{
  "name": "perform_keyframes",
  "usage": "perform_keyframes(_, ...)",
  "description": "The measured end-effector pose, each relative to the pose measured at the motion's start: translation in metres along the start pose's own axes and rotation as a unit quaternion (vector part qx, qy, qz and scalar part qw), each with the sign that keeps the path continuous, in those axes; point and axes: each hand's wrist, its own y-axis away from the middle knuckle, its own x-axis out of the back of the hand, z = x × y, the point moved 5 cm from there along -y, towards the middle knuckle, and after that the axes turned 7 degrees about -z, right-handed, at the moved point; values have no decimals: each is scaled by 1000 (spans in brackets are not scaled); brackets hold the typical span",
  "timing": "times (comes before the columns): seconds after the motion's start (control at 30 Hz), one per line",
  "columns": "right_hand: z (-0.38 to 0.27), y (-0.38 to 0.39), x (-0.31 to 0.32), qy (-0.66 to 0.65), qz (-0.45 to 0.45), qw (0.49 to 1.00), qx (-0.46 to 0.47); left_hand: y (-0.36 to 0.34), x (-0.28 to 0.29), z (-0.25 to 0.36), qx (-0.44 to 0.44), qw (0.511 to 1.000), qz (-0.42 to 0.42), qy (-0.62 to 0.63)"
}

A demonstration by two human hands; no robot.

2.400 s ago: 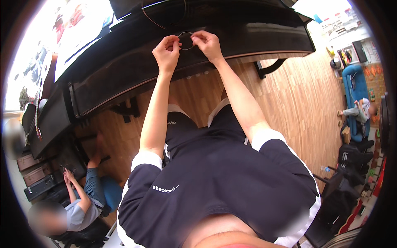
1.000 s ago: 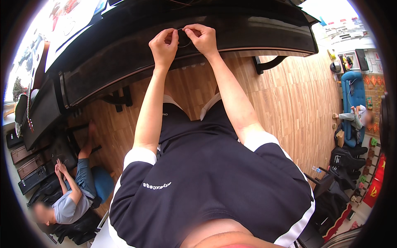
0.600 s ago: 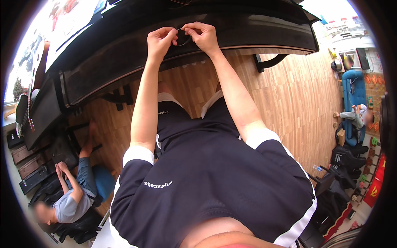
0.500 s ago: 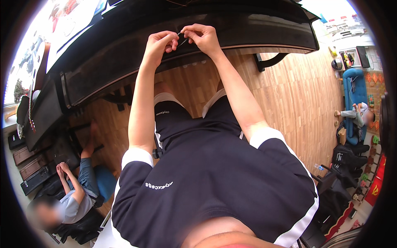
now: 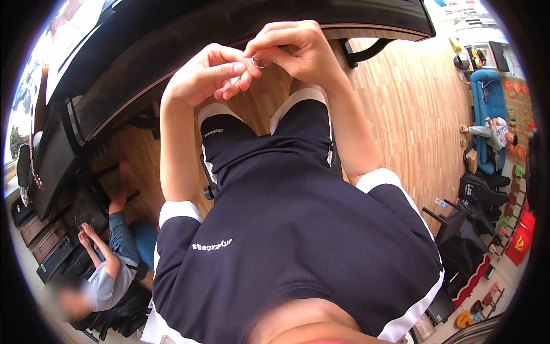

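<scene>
A thin pale strand (image 5: 253, 59), with a small loop at one end, runs between my two hands; whether it is wire or cord I cannot tell. My left hand (image 5: 209, 75) pinches it between thumb and fingers, the palm turned partly up. From above, my right hand (image 5: 302, 49) is closed in a pinch on the strand beside the loop. The fingertips of both hands nearly meet. Both hands are over my lap, at the near edge of a glossy black surface (image 5: 189, 40).
Below is a wooden floor (image 5: 395, 114). At the lower left another person (image 5: 109, 281) sits with hands together. On the far right someone sits on a blue sofa (image 5: 486, 97). Black chairs (image 5: 478, 198) stand at the right. A curved black leg (image 5: 369, 53) juts from the black furniture.
Both hands have come nearer to me and look larger, still pinching the strand. The strand's loop shows more plainly now. My view has shifted slightly.
</scene>
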Motion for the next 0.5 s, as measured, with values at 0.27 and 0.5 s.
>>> perform_keyframes(0.27,-12,42,-1,-48,78,985,-149,21,-43,6,-238,892,286,-258)
perform_keyframes(0.5,-22,57,-10,16,83,982,-168,20,-67,3,-267,760,381,-455)
